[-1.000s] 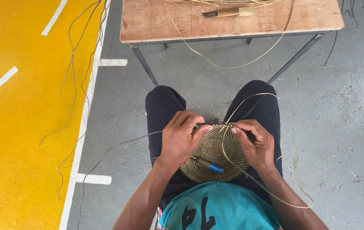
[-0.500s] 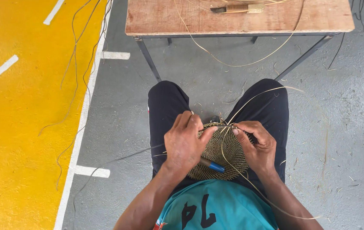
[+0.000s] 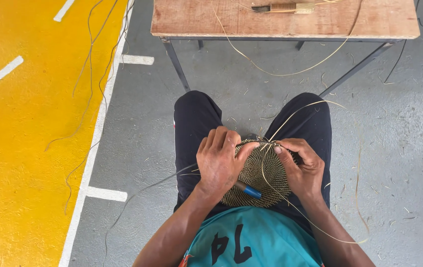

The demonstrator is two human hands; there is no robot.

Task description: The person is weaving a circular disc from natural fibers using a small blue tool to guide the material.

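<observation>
The woven disc point(image 3: 261, 175) rests on my lap, gripped between both hands. My left hand point(image 3: 219, 160) curls closed over its left edge, with a blue-handled tool point(image 3: 248, 190) poking out beneath the palm. My right hand point(image 3: 303, 165) pinches the disc's top right rim, where a thin cane strand point(image 3: 290, 118) loops away. A wooden desk point(image 3: 290, 22) stands ahead over the grey floor point(image 3: 394, 148).

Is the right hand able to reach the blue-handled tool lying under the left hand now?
Probably yes. The blue-handled tool lies on the woven disc, close beside the right hand, with nothing between them; but that hand is pinching a strand.
</observation>
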